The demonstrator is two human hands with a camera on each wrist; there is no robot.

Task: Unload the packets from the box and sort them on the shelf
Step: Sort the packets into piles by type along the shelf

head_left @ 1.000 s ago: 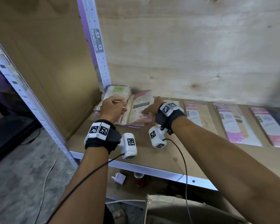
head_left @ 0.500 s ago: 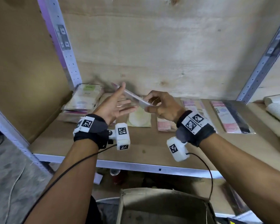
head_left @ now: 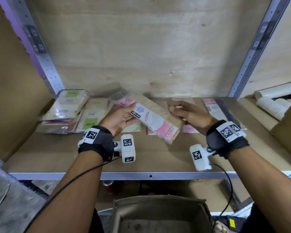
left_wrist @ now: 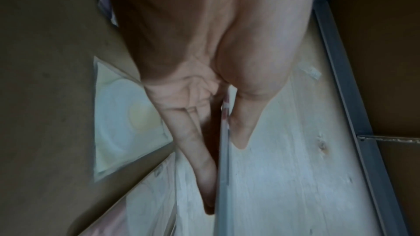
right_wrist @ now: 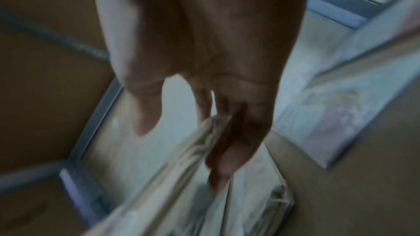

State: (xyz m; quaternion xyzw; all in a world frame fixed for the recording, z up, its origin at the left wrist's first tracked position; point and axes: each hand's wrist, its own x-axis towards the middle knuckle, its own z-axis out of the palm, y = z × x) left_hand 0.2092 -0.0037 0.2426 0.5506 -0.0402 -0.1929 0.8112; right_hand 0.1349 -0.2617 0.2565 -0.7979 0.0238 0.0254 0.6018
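A long pink-and-tan packet (head_left: 156, 121) is lifted above the wooden shelf (head_left: 158, 158), slanting from upper left to lower right. My left hand (head_left: 129, 115) holds it, fingers beneath and thumb on top. The left wrist view shows the packet (left_wrist: 223, 150) edge-on, pinched in that hand (left_wrist: 225, 179). My right hand (head_left: 176, 110) is at the packet's right end. In the right wrist view its fingers (right_wrist: 218, 150) lie against the packet (right_wrist: 172, 177) and the thumb stands apart. The cardboard box (head_left: 158, 216) sits open below the shelf, in front of me.
Sorted packets lie along the back of the shelf: a stack (head_left: 64, 113) at the left, a green-labelled packet (head_left: 91, 118), pink ones (head_left: 213, 108) at the right. Metal uprights (head_left: 247, 61) frame the bay. White paper cups (head_left: 272, 105) and a carton (head_left: 289, 123) sit at the right.
The packet, held edge-up between both hands half a second ago, now lies flatter across my left hand and nearer to me. My right thumb has come off it.
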